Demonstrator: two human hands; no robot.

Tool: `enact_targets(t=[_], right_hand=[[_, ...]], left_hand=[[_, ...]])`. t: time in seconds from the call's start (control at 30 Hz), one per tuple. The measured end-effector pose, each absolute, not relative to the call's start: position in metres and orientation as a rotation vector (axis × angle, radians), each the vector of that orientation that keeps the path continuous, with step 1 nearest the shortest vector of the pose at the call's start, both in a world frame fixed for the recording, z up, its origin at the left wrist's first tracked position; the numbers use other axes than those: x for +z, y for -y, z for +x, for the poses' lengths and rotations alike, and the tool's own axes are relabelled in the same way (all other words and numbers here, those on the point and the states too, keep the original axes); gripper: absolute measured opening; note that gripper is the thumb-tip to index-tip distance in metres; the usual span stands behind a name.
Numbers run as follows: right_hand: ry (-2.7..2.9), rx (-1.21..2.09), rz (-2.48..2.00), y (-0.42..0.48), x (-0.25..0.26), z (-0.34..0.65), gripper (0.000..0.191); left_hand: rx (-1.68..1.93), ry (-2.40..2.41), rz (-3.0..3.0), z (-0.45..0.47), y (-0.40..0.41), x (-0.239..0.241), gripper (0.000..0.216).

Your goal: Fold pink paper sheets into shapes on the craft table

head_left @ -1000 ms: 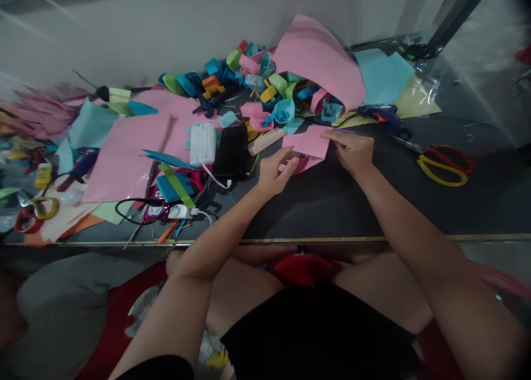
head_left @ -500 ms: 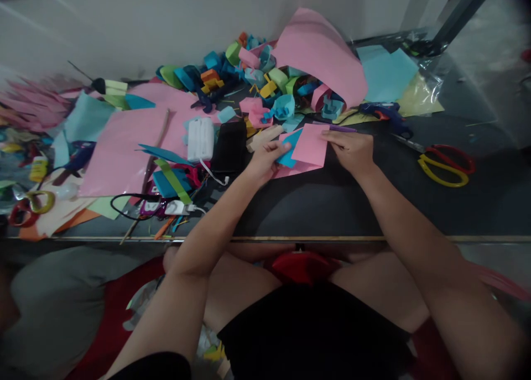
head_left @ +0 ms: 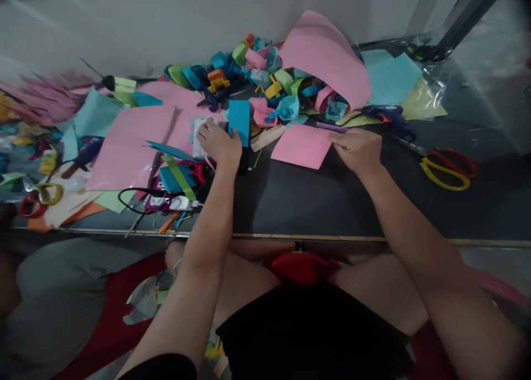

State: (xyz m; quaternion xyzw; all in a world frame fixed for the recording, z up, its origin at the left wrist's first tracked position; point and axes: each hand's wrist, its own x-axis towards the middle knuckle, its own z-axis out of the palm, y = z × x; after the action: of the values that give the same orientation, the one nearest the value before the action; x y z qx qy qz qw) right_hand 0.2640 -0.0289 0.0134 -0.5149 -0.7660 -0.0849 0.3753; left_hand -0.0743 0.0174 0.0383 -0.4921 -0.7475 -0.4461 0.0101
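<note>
My left hand is closed on a blue paper piece and holds it up over the black phone and white power bank. A pink paper square lies flat on the dark table. My right hand rests with curled fingers on the square's right corner, pinning it down. A purple pen lies just beyond that hand.
A heap of folded coloured paper pieces and a curled pink sheet fill the back. Red and yellow scissors lie at right, a blue glue gun behind. Large pink sheets, cables and more scissors clutter the left.
My left hand pulled the blue piece out from under the pink square and carried it left over the phone. The pink square now lies flat, my right hand still on it.
</note>
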Motion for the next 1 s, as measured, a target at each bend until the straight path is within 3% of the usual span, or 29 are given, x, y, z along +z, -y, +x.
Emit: enact_targets(t=[0.13,0.27,0.37,0.47,0.73,1.0], right_hand=[[2.034,-0.215,-1.261,0.03,0.014,0.26,0.03],[2.044,-0.219,-1.268,0.03,0.011,0.256,0.026],[2.007,-0.206,-1.306,0.03,0.01,0.254,0.027],[2.0,-0.174,-1.283,0.032,0.012,0.252,0.029],[2.05,-0.156,-0.824,0.047,0.025,0.232,0.012],[2.031,-0.172,-0.94,0.058,0.028,0.225,0.008]], left_hand=[[-1.293,1.716,-1.957,-0.049,0.004,0.031,0.046],[-0.951,1.008,-2.619,-0.009,0.027,0.013,0.068],[-0.809,0.718,-2.751,0.009,0.034,0.005,0.054],[-0.801,0.699,-2.798,0.007,0.033,0.002,0.033],[-1.086,0.68,-2.545,0.0,0.037,0.001,0.024],[-1.219,0.701,-2.554,0.007,0.05,0.016,0.015]])
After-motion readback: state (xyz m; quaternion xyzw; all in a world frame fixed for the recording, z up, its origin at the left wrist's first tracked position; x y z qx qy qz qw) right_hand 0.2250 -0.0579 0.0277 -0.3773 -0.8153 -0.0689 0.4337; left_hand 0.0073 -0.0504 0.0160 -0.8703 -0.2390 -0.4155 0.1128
